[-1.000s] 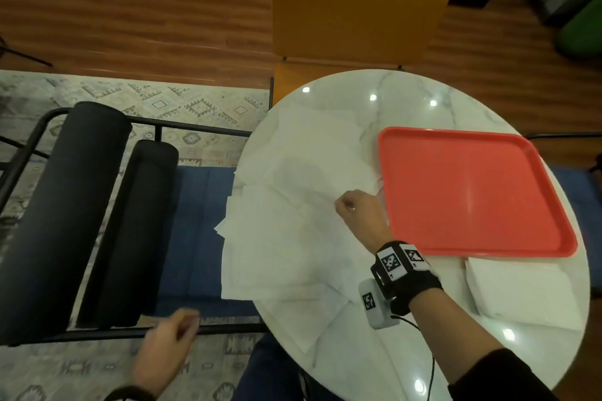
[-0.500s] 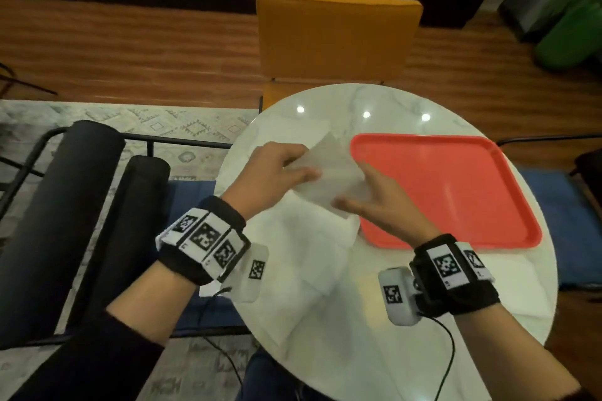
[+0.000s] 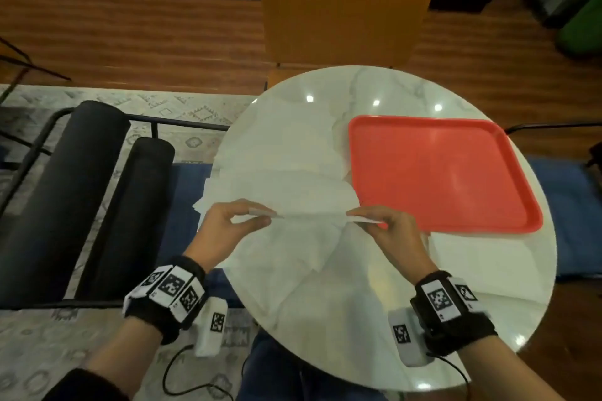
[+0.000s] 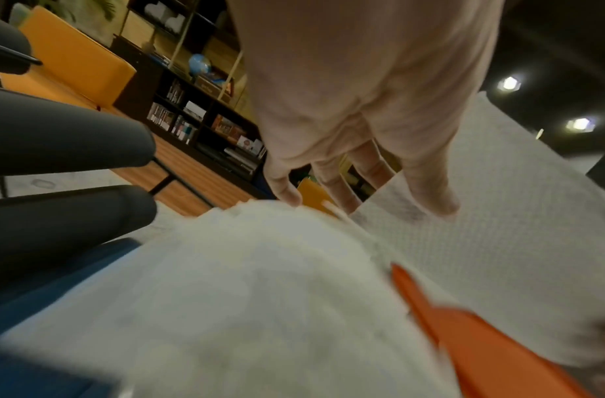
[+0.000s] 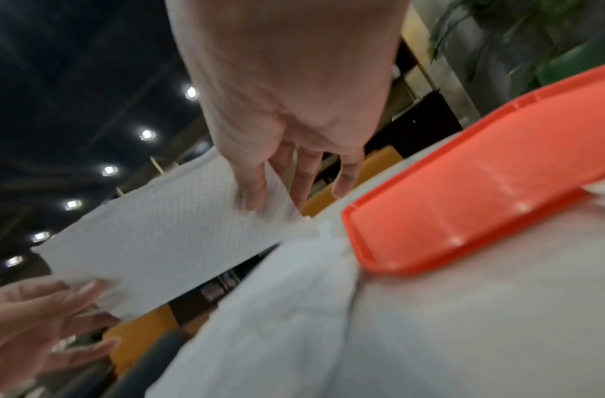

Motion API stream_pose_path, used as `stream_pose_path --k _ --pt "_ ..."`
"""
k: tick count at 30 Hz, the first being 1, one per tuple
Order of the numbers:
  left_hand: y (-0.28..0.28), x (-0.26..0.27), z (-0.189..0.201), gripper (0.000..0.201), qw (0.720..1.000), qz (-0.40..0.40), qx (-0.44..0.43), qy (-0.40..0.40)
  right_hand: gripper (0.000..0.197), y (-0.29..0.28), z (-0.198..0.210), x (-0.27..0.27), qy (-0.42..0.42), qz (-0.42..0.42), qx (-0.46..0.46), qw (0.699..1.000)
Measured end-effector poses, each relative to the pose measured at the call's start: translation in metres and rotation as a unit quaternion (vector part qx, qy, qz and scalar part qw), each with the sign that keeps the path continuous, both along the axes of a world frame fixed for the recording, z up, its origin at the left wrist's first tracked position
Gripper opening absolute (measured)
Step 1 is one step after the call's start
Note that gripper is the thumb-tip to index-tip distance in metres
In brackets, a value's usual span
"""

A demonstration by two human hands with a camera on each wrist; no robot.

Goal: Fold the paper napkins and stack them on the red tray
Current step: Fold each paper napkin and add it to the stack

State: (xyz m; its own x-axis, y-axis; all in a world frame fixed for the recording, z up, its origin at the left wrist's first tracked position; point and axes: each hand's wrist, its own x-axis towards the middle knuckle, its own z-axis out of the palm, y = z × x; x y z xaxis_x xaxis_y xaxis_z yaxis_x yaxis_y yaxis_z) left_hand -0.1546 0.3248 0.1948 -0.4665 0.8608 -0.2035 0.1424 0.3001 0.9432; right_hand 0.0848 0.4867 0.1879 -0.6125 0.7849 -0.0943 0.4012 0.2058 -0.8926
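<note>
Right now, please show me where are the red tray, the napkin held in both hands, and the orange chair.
red tray (image 3: 439, 172), head view, bare middle of its floor.
held napkin (image 5: 164, 242), right wrist view, flat middle of the sheet.
orange chair (image 3: 345, 19), head view, middle of its backrest.

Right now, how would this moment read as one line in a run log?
step: fold first napkin | left hand: pinches napkin | right hand: pinches napkin | red tray: no napkins | napkin pile: on table

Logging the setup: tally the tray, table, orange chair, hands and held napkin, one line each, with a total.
red tray: 1
marble table: 1
orange chair: 1
hands: 2 (left hand, right hand)
held napkin: 1
Total: 6
The loose napkins overlap and cannot be counted.
</note>
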Motion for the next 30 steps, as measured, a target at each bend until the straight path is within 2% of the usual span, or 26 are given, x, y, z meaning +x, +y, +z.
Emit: stream_pose_path --k 2,4,8,12,16,18,20,22,23,25,28,30 --pt "-0.015 0.011 -0.027 0.01 0.999 0.001 -0.045 0.012 0.025 -0.012 -0.026 0.009 -0.048 0.031 0.01 0.998" --pt "-0.027 0.019 -0.053 0.012 0.995 0.001 -0.094 0.037 0.019 -0.022 -0.048 0.017 -0.088 0.052 0.009 0.995" --pt "-0.04 0.028 -0.081 0.018 0.985 0.003 -0.161 0.055 0.016 -0.031 -0.068 0.028 -0.149 0.054 -0.029 0.987" --pt "-0.036 0.029 -0.085 0.033 0.981 0.017 -0.178 0.07 0.016 -0.019 -0.066 0.021 -0.162 0.035 -0.032 0.986" --pt "-0.02 0.022 -0.08 0.014 0.983 0.051 -0.169 0.044 0.007 0.0 -0.059 -0.005 -0.161 0.028 -0.038 0.986" --pt "-0.013 0.019 -0.078 0.013 0.978 0.064 -0.194 0.036 0.023 0.007 -0.058 -0.014 -0.194 0.04 -0.021 0.98" --pt "-0.01 0.018 -0.076 0.016 0.97 0.043 -0.236 0.043 0.034 0.008 -0.058 -0.017 -0.23 0.053 -0.011 0.972" --pt "-0.011 0.021 -0.072 0.029 0.961 0.028 -0.268 0.053 0.018 0.006 -0.058 -0.016 -0.242 0.055 -0.03 0.968" --pt "-0.013 0.023 -0.071 0.042 0.957 0.03 -0.278 0.074 0.013 0.003 -0.057 -0.014 -0.249 0.053 -0.028 0.967" --pt "-0.023 0.029 -0.07 0.066 0.942 0.046 -0.284 0.171 0.032 -0.003 -0.059 -0.007 -0.263 0.038 0.053 0.963" --pt "-0.032 0.047 -0.07 0.065 0.926 0.046 -0.23 0.295 0.039 -0.023 -0.061 -0.01 -0.248 0.032 0.174 0.952" --pt "-0.032 0.062 -0.076 0.062 0.916 -0.039 -0.201 0.346 0.046 -0.046 -0.065 -0.021 -0.251 0.118 0.18 0.944"
